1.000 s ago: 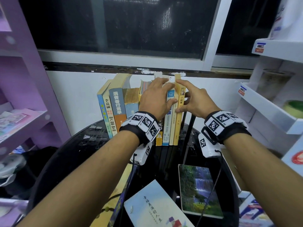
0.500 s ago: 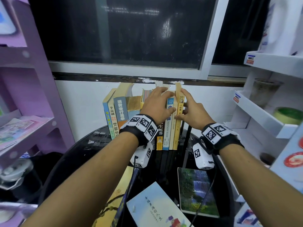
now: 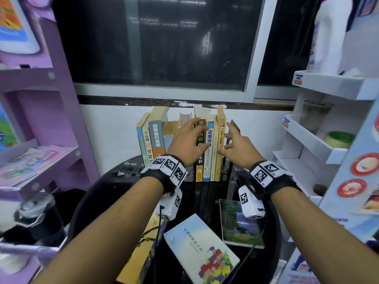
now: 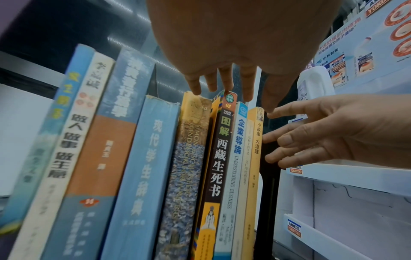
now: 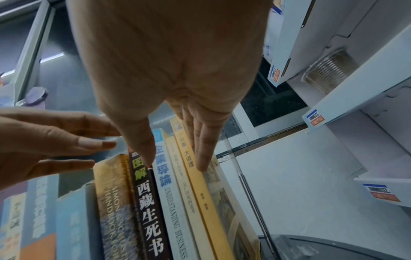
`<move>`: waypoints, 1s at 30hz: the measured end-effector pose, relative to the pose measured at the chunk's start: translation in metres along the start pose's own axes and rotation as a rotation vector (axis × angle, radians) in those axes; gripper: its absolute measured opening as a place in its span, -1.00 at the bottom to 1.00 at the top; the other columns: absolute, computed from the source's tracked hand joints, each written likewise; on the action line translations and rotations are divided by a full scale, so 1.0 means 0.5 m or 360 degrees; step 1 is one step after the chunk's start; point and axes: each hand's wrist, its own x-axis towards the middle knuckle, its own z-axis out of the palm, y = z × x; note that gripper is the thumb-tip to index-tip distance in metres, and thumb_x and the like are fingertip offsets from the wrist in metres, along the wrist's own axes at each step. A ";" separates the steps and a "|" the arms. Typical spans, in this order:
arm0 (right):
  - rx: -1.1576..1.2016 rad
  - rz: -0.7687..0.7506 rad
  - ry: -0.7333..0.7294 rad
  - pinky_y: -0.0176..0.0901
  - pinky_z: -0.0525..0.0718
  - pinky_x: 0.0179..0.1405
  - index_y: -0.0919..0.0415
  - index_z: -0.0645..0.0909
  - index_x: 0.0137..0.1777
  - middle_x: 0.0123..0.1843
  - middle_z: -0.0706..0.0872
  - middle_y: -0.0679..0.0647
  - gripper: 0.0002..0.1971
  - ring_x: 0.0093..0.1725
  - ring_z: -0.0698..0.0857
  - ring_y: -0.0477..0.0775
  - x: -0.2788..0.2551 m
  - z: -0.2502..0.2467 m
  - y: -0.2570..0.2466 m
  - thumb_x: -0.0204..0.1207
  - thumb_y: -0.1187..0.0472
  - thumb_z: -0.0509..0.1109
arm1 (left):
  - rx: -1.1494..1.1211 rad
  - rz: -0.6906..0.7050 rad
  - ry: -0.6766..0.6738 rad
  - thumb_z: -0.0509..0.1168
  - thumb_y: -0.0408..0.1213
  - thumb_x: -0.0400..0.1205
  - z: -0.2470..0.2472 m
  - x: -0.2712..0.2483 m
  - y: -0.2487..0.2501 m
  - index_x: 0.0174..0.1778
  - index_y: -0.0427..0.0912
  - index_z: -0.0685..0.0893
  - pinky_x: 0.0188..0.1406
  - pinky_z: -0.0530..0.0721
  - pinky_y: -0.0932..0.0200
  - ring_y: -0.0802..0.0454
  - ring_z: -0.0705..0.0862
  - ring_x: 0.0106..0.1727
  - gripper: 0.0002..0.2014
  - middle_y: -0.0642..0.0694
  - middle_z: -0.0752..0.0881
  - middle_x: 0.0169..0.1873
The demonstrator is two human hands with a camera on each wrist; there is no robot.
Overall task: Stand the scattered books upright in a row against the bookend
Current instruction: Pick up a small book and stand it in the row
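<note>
Several books stand upright in a row (image 3: pixel 155 138) at the back of the black round table (image 3: pixel 106 193), against the wall. A thin yellow book (image 3: pixel 220 140) ends the row on the right, next to the black bookend (image 3: pixel 235 126). My left hand (image 3: pixel 190 138) hovers over the spines with its fingers straight; its fingertips (image 4: pixel 224 84) are near the top of the dark book (image 4: pixel 219 167). My right hand (image 3: pixel 231 138) is spread, its fingers (image 5: pixel 201 154) lying along the yellow book's cover (image 5: pixel 222 198). Neither hand grips anything.
Three books lie flat at the table's front: a pale blue one (image 3: pixel 200 249), a waterfall-cover one (image 3: pixel 239 224) and a yellow one (image 3: pixel 141 253) under my left arm. A purple shelf (image 3: pixel 41 160) stands left, white shelves (image 3: pixel 320 144) right.
Both hands have loosened from the tops of the books: the fingers have straightened and spread, and the right hand no longer pinches the yellow book. The head view has tilted upward.
</note>
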 end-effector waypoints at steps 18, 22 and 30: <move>-0.0521 0.0316 -0.0917 -0.04 0.54 0.40 0.09 0.37 0.58 0.46 0.59 0.07 -0.13 0.38 0.58 0.08 -0.188 0.088 -0.045 0.30 -0.07 0.66 | -0.0036 -0.0480 -0.1171 0.31 -0.03 0.65 -0.011 -0.242 0.002 0.63 -0.09 0.27 0.47 0.36 0.04 -0.10 0.39 0.54 -0.36 -0.12 0.37 0.58; -0.0607 0.0289 -0.1045 -0.13 0.55 0.33 0.09 0.35 0.60 0.46 0.58 0.05 -0.08 0.37 0.60 0.06 -0.217 0.115 -0.056 0.27 -0.10 0.66 | -0.0027 -0.0561 -0.1397 0.34 0.03 0.62 -0.014 -0.278 0.004 0.65 -0.10 0.19 0.48 0.34 0.06 -0.10 0.36 0.57 -0.26 -0.10 0.31 0.62; -0.0850 0.0308 -0.1168 0.01 0.56 0.38 0.18 0.33 0.59 0.44 0.58 0.08 -0.02 0.38 0.58 0.13 -0.247 0.147 -0.069 0.22 -0.11 0.69 | 0.0264 -0.0504 -0.1501 0.49 0.16 0.43 0.003 -0.325 0.018 0.63 -0.07 0.22 0.47 0.44 -0.06 -0.10 0.47 0.47 -0.08 -0.07 0.42 0.54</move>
